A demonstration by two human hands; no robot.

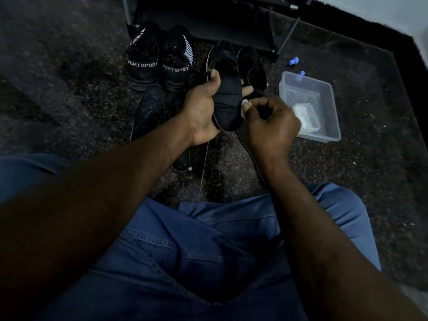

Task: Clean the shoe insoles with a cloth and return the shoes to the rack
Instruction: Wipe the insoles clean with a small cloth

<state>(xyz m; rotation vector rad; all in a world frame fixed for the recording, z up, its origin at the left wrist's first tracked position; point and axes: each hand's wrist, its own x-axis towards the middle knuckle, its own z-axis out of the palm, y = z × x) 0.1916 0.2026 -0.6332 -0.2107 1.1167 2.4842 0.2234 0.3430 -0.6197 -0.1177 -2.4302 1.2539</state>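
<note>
Cleaning step under way: nothing yet returned.
The left hand (pixel 203 107) curls its fingers round the black insole (pixel 228 103), holding it clear of the carpet, apparently so the right hand (pixel 271 126), fingertips pinched narrow on a small white cloth (pixel 245 103), can work its edge. Just right, a clear tub (pixel 334 107) holds white wipes (pixel 305 117) within reach. Beyond, the SPORT shoes (pixel 157 63) stand on the floor before the rack (pixel 208 19).
</note>
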